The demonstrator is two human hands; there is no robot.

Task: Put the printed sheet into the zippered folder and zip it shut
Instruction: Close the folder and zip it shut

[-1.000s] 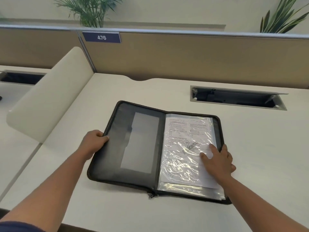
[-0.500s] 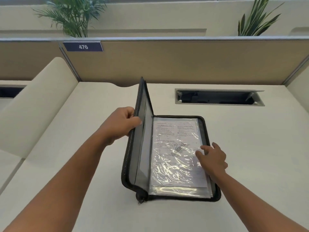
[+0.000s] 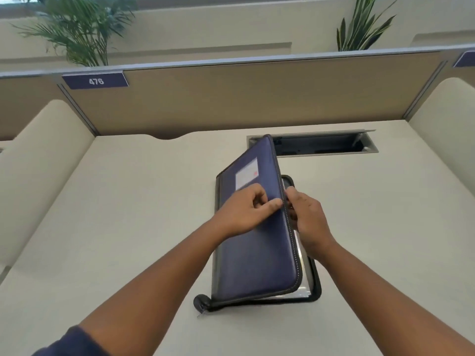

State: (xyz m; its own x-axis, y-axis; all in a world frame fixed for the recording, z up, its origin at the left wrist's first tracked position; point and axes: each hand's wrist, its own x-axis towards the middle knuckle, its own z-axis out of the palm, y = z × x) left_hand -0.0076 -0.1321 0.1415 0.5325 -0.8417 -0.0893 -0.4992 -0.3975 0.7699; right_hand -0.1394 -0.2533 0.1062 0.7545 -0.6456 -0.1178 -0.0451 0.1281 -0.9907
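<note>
1. At mid-worktop (image 3: 154, 227) lies the folder (image 3: 257, 253), long axis running away from the person, spine on the left, free edge on the right.
2. Its blue cover stands partly lowered over the base; a wedge-shaped gap remains along the right side.
3. Sheet (image 3: 304, 283): only a glossy sliver shows in that gap, inside the folder. Judged as already loaded.
4. Left hand (image 3: 246, 211): rests on the cover's outer face, thumb at the free edge; grip curled about that edge.
5. Right hand (image 3: 307, 217): sits at the gap, fingers hidden beneath the cover edge; what it grasps, if anything, cannot be told.
6. Zip pull (image 3: 200, 303): near-left corner, apart from both hands, left hand nearer. Judgement: zipping not yet begun; cover must seat flat first.
</note>
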